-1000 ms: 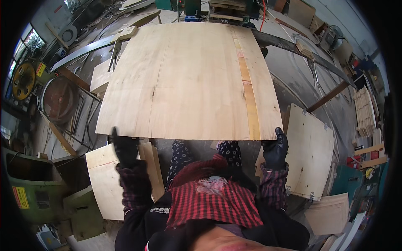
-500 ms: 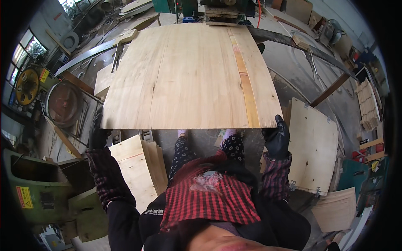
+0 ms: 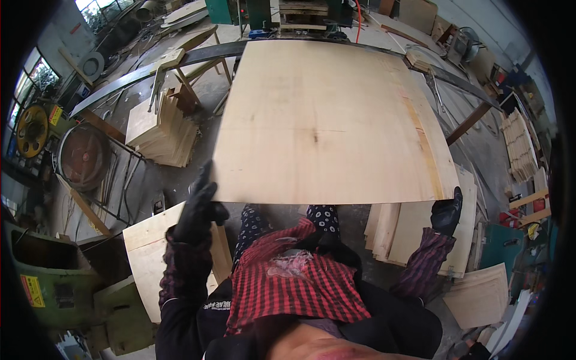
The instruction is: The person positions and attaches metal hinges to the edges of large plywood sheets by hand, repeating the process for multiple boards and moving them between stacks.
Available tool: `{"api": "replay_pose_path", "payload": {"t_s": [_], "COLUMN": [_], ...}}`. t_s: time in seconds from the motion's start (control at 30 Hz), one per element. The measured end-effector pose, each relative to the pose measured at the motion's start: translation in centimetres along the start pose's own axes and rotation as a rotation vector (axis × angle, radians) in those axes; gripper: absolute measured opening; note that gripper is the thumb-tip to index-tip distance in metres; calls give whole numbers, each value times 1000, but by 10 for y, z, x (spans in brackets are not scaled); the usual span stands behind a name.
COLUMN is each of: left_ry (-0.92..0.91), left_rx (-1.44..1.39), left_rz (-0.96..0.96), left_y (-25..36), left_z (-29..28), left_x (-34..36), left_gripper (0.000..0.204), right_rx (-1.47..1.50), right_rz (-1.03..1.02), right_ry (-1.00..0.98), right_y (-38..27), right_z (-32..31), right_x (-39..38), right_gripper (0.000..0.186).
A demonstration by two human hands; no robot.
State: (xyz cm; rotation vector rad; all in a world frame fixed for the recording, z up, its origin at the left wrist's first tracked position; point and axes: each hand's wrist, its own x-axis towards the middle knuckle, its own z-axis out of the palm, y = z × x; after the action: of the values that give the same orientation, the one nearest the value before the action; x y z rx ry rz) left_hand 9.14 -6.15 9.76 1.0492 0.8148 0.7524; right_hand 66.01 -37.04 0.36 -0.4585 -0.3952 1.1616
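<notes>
A large pale plywood sheet [image 3: 330,120] spans the centre, its far edge at a long dark beam [image 3: 207,53], with a faint orange streak along its right side. My left hand [image 3: 204,195], in a black glove, has its fingers apart at the sheet's near-left corner; I cannot tell whether it touches the edge. My right hand [image 3: 447,210], gloved too, grips the near-right corner, fingers partly hidden underneath. Below both hands are my legs and red checked apron [image 3: 294,282].
Cut boards stack [image 3: 159,135] at left beside a rusty round disc [image 3: 84,153] and green machinery [image 3: 45,264]. Plywood panels lean low left [image 3: 147,252] and right [image 3: 420,252]. More stacked boards [image 3: 519,144] stand far right; a machine [image 3: 303,18] is beyond the beam.
The sheet and both hands have shifted right, uncovering the stack at left. The near edge has dropped lower in view since half a second ago, and the sheet's surface markings look different.
</notes>
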Motion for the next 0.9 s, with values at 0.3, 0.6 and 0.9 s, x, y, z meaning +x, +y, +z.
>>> {"api": "replay_pose_path", "payload": {"t_s": [0.3, 0.6, 0.9], "left_ry": [-154, -91, -200], "left_rx": [643, 794, 317], "left_rz": [627, 771, 441], "left_y": [-44, -44, -38], "left_z": [31, 31, 30], "left_x": [48, 53, 50], "left_gripper": [43, 44, 61], "right_rx": [-340, -164, -166], "right_rz": [-462, -303, 62], "right_ry": [531, 499, 312], "right_y": [-25, 24, 176], "right_z": [-34, 28, 147], "right_x": [38, 73, 77], "right_gripper": [29, 44, 42]}}
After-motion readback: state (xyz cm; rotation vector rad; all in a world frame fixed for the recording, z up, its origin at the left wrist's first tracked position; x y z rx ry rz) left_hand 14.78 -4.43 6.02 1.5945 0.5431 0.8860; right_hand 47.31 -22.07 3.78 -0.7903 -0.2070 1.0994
